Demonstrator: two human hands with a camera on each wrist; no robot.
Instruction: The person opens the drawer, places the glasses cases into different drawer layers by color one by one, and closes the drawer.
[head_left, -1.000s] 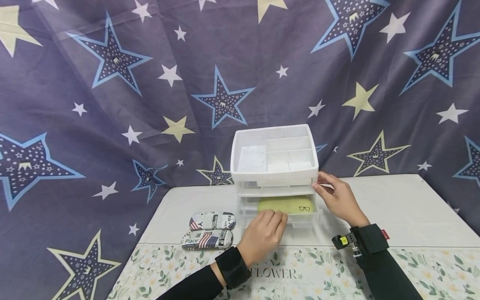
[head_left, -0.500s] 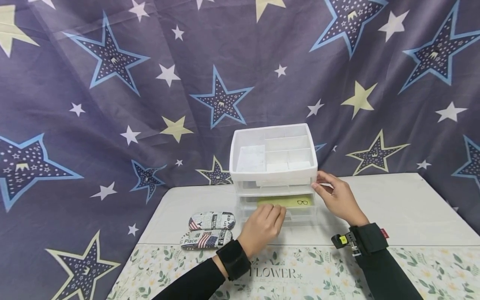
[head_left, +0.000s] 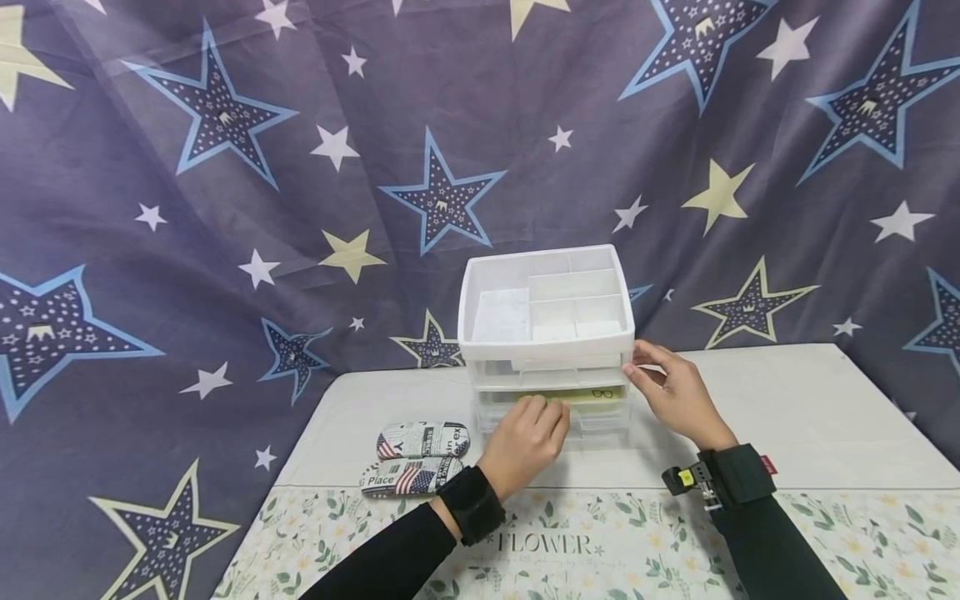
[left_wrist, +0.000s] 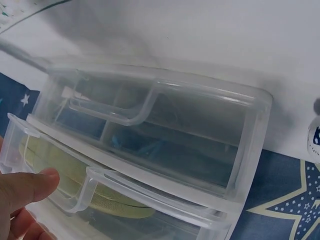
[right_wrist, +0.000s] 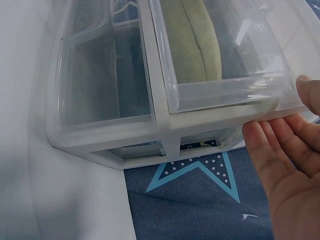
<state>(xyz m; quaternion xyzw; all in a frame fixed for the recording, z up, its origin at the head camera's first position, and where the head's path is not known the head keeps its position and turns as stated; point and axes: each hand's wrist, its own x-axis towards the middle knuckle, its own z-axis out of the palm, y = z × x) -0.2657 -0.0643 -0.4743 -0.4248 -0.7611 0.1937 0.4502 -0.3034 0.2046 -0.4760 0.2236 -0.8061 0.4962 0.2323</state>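
A white storage box with clear drawers (head_left: 546, 354) stands on the table. Its middle drawer (left_wrist: 145, 192) juts out slightly from the frame and holds a yellow-green glasses case (right_wrist: 195, 45), which the head view shows only as a strip. My left hand (head_left: 525, 442) is at that drawer's front, fingers curled and thumb against the clear handle (left_wrist: 82, 197); its fingertips are partly hidden. With my right hand (head_left: 675, 396) I hold the box's right front edge, thumb towards the front and fingers along the side frame.
Two newspaper-print glasses cases (head_left: 423, 440) (head_left: 412, 477) lie left of the box. The box's top tray (head_left: 502, 317) is divided into compartments. A floral mat (head_left: 360, 542) covers the table's near part. A star-patterned curtain (head_left: 540, 200) hangs close behind.
The middle drawer has slid back into the box, my left hand moving inward with it. Less of the yellow-green case shows now. My right hand has stayed at the box's side.
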